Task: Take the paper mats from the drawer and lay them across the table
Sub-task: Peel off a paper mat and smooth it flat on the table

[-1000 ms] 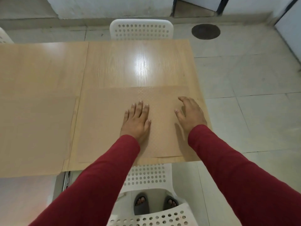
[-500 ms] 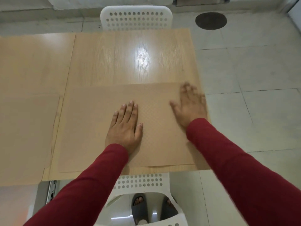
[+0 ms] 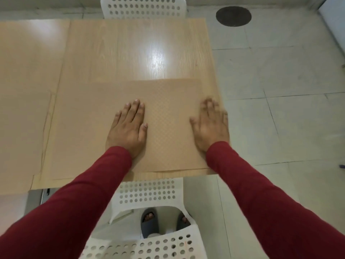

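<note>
We see the left hand [image 3: 128, 128] lying flat, palm down, on a brown paper mat [image 3: 168, 128], its fingers straight and close together, pointing to the far side. The right hand [image 3: 210, 126] also rests palm down with straight fingers at the mat's right edge, partly over the table's right border; it is blurred, so we cannot tell how firmly it presses. Both arms wear dark red sleeves [image 3: 261, 193]. The mat lies on the near right part of the wooden table [image 3: 134, 51], its near edge just short of the table's near edge. To its left another paper mat [image 3: 20, 137] covers the near left of the table, just beside the first. We see a white perforated chair [image 3: 143, 6] at the far side and another white chair [image 3: 149, 191] near us, under the table edge. Grey slippers [image 3: 149, 224] show on the tiled floor [image 3: 280, 75], which also bears a dark round patch [image 3: 233, 15] at far right.
</note>
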